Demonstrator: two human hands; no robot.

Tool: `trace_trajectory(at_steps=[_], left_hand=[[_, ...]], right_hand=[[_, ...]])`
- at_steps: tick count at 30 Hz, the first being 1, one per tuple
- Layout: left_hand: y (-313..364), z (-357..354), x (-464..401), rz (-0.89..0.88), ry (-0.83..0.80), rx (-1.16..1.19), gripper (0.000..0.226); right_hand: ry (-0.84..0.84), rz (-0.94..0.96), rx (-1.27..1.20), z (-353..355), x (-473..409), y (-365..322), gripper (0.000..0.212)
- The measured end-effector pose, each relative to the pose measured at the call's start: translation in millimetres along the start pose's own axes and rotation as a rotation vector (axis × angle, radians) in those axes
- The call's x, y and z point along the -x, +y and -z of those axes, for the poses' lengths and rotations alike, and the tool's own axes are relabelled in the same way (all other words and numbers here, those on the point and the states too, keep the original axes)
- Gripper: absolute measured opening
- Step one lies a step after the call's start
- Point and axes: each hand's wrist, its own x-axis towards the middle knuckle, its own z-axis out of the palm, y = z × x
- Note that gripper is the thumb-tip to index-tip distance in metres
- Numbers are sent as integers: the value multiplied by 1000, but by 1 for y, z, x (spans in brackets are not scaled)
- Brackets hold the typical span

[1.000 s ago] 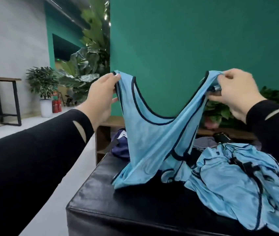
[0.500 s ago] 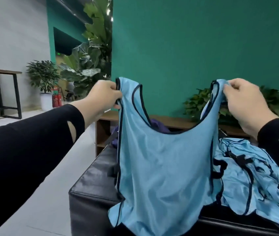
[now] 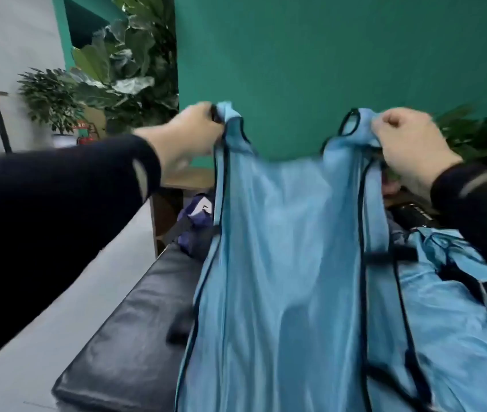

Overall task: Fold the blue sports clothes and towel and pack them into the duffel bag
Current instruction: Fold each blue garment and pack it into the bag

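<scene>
Two hands gripped the blue vest (image 3: pixel 280 248) by its shoulder straps, left hand (image 3: pixel 188 135) and right hand (image 3: pixel 408 144), fingers curled, above the bench (image 3: pixel 123 337).

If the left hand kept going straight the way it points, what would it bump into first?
Probably the big green-leaved plant. The left hand, its grip on a shoulder strap of the light blue sports vest with dark trim, points forward and slightly right. Nothing shows nearer, but depth is unclear; it might reach the teal wall instead.
</scene>
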Motion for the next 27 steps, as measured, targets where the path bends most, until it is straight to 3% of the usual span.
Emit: trace_trajectory(at_steps=[2, 4, 6, 8, 10, 14, 18, 20, 22, 24, 25, 27], left_hand=[[2, -13, -29, -11, -43, -124, 47], [-8, -34, -45, -40, -52, -208, 36], [-36, -66, -37, -50, -60, -165, 28], [-73, -100, -16, -68, -56, -194, 33], [-107, -125, 24, -89, -79, -258, 23], [-171, -145, 100, -97, -193, -338, 13], [-204, -133, 148, -242, -365, -293, 38], [-211, -121, 154, -284, -407, -355, 52], [-220, -116, 154, -285, -341, -399, 43], [-224, -115, 153, -320, -220, -462, 26], [-225, -115, 152, -321, -157, -504, 24], [-216, -113, 150, -268, -18, -531, 24]], right_hand=[[-180, -4, 276, -22, -42, 10, 41], [-284, -39, 446, -44, -58, 23, 55], [-287, -19, 411, -68, -43, 40, 55], [-350, 10, 320, -92, -1, 61, 41], [-437, 24, 281, -110, 57, 80, 26], [-539, -68, 172, -119, 162, 108, 21], [-718, -22, 126, -111, 212, 122, 68], [-838, 73, 233, -110, 216, 123, 73], [-835, 129, 313, -112, 218, 125, 51], [-719, 113, 312, -117, 222, 120, 15], [-672, 80, 280, -118, 224, 116, 10], [-562, -20, 161, -117, 224, 109, 22]])
